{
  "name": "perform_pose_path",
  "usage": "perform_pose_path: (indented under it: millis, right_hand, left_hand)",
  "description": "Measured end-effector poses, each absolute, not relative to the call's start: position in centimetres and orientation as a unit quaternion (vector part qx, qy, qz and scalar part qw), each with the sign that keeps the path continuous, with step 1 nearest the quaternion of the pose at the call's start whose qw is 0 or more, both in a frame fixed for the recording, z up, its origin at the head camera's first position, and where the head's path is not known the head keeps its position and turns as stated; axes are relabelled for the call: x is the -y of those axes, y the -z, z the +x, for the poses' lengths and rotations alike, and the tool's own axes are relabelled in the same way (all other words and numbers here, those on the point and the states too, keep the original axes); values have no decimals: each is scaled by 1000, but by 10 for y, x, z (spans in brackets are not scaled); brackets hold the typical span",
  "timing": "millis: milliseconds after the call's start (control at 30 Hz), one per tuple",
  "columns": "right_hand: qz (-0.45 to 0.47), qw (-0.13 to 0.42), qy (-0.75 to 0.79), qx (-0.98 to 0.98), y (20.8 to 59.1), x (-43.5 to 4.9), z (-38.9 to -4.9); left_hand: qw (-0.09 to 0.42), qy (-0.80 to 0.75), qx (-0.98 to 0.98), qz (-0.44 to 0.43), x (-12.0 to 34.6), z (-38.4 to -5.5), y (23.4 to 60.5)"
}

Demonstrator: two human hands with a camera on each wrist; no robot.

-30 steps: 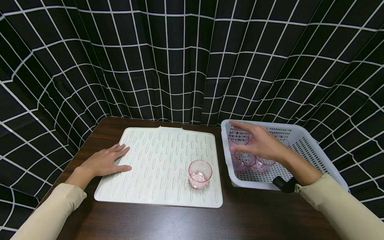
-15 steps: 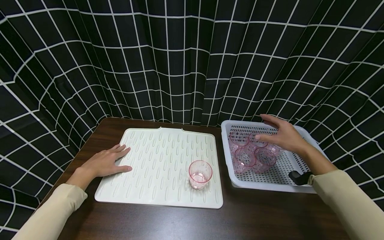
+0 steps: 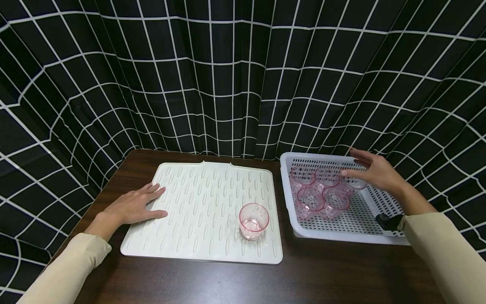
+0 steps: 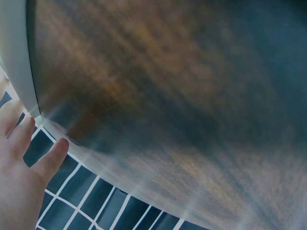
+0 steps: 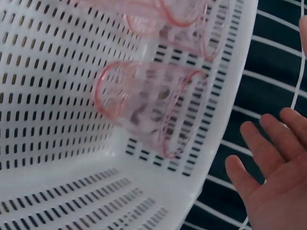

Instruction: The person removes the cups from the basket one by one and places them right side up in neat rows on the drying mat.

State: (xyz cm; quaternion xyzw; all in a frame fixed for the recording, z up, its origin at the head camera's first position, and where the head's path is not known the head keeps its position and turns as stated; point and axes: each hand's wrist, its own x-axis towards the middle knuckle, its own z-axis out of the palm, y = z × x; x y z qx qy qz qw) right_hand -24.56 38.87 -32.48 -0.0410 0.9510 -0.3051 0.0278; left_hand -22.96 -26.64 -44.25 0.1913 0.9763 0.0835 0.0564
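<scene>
My left hand lies with fingers spread on the left edge of the white ridged drying mat and holds nothing. On the mat's right side stands a clear pink-rimmed glass, upright. My right hand hovers over the back of the white plastic basket, fingers spread and thumb apart. Nearest to it is a pink-tinted glass in the basket, partly covered by the thumb in the head view. The right wrist view shows that glass apart from the fingers.
Several more pink glasses stand close together in the basket's left half. The basket's perforated wall rises at the right. A dark wooden table carries everything, with a black white-gridded curtain behind and at the sides.
My right hand has moved right across the basket, from over the left glasses to the rightmost one, uncovering the others. The left hand and the glass on the mat have stayed put.
</scene>
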Motion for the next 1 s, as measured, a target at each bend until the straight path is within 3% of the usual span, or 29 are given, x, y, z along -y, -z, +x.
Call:
perform_pose_path:
  millis: [433, 1000]
  right_hand:
    - [2, 92, 310, -946, 347, -418, -249]
    - [4, 133, 294, -946, 369, -429, -252]
  left_hand:
    - [60, -85, -977, 186, 264, -229, 441]
    - [61, -85, -978, 181, 265, -230, 443]
